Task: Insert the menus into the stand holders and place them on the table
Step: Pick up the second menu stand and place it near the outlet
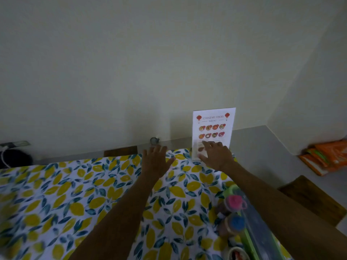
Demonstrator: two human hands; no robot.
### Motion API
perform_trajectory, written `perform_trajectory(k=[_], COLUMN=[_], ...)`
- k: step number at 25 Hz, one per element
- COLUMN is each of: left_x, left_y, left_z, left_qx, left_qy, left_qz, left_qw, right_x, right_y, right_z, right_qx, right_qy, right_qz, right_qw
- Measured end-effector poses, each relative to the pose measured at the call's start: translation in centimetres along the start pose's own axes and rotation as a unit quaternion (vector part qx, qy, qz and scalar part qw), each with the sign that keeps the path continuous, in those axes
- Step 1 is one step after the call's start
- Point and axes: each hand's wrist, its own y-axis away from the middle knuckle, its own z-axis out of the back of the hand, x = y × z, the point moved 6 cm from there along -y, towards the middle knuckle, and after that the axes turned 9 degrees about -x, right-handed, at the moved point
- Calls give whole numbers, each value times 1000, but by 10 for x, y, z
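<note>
A white menu (214, 126) with red lanterns and rows of small dish pictures stands upright at the far right edge of the table, in a holder I can barely make out. My right hand (216, 154) is spread in front of the menu's lower part, fingers apart, covering its base; whether it touches the sheet is unclear. My left hand (155, 160) hovers open over the table to the left of the menu, holding nothing. The table wears a cloth (75, 194) printed with yellow lemons and blue leaves.
A green tray (251, 239) with jars, one pink-lidded (234, 201) and one blue-lidded (237, 222), sits at the table's near right. Orange packets (324, 158) lie on the floor by the right wall. Dark wooden chairs (309, 199) stand right of the table and behind it.
</note>
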Motion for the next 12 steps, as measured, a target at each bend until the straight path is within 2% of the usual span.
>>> perform_trajectory(k=[8,12], left_x=[195,321], left_y=[159,264], left_z=[87,120], left_qx=[-59,-33], left_qy=[17,-26], left_qz=[66,139], left_qw=[996,989], right_x=[244,393], right_y=[88,137], right_z=[22,21], right_qx=[10,16], right_qy=[-16,-39], right_qz=[64,126], right_qw=[998,991])
